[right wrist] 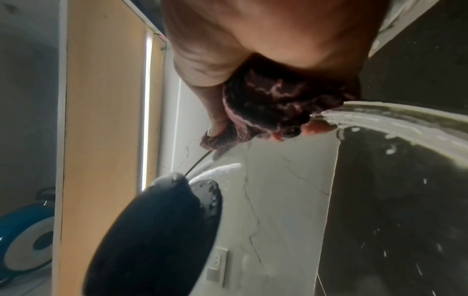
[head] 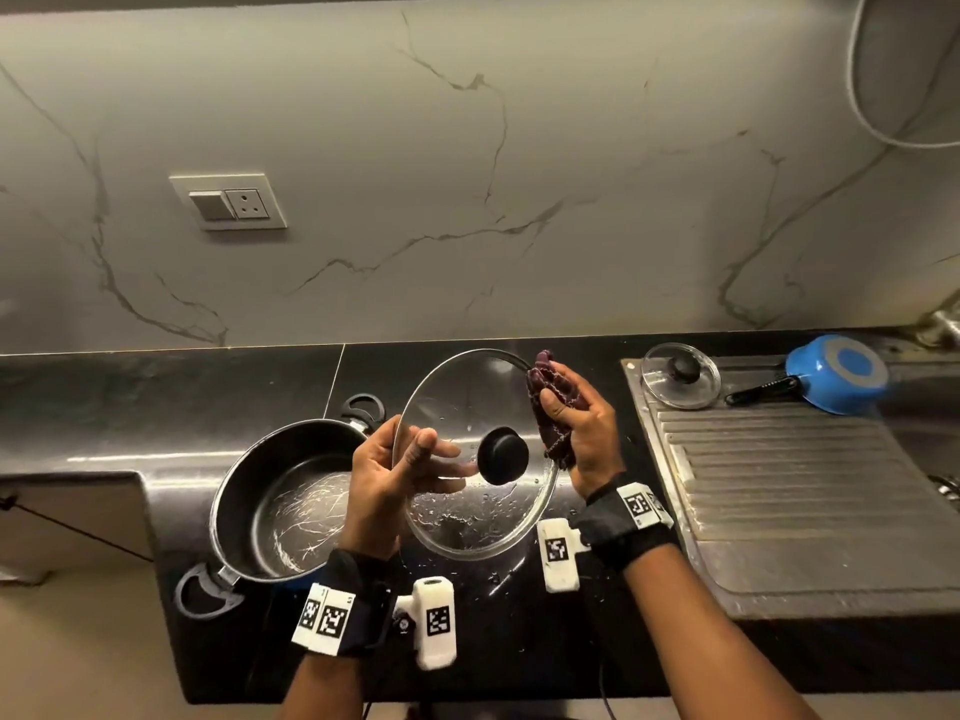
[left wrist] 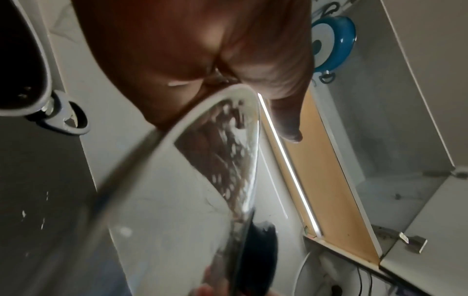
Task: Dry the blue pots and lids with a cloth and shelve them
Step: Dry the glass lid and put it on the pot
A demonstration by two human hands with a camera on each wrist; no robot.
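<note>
I hold a large wet glass lid (head: 467,402) with a black knob (head: 503,456) upright over the dark counter. My left hand (head: 434,452) pinches its left rim, thumb in front and fingers behind the glass. My right hand (head: 569,413) grips a bunched maroon cloth (head: 551,392) against the lid's upper right rim. In the left wrist view the left hand (left wrist: 202,50) meets the lid (left wrist: 215,160) edge-on. The right wrist view has the cloth (right wrist: 273,108) at the lid's rim (right wrist: 405,124), with the knob (right wrist: 157,230) below. The big pot (head: 244,491) stands open at the left.
A small glass lid (head: 680,376) and an upturned blue saucepan (head: 836,374) lie on the steel drainboard (head: 779,485) at the right. Another blue pot (left wrist: 331,44) sits upturned in the open cabinet overhead. A wall socket (head: 228,202) is on the marble backsplash.
</note>
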